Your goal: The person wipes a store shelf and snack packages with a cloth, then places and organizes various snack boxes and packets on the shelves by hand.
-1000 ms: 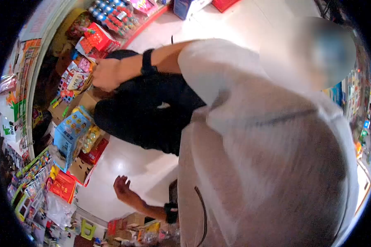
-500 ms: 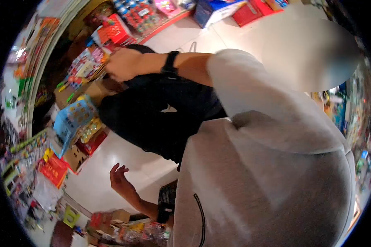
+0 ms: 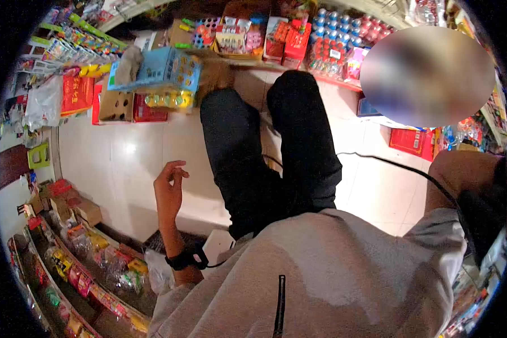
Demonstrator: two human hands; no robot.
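Observation:
My left hand hangs above the pale tiled floor on the left, its fingers loosely bent and apart, with nothing in it. A black wristband with a cable is on that wrist. My right arm bends at the far right edge; the hand itself is out of sight. Between and ahead of the arms are my legs in black trousers. Nearest beyond my left hand are a blue display box and an open cardboard carton.
Packets and a red box line the shelf ahead, beside rows of drink bottles. A black cable crosses at the right. Red cartons sit on the floor there. Curved shelves of packaged goods stand at lower left.
The view has turned, bringing the shelf ahead. My right hand, formerly at the packets by the shelf, has gone out of view to the right. My left hand stays free over the floor.

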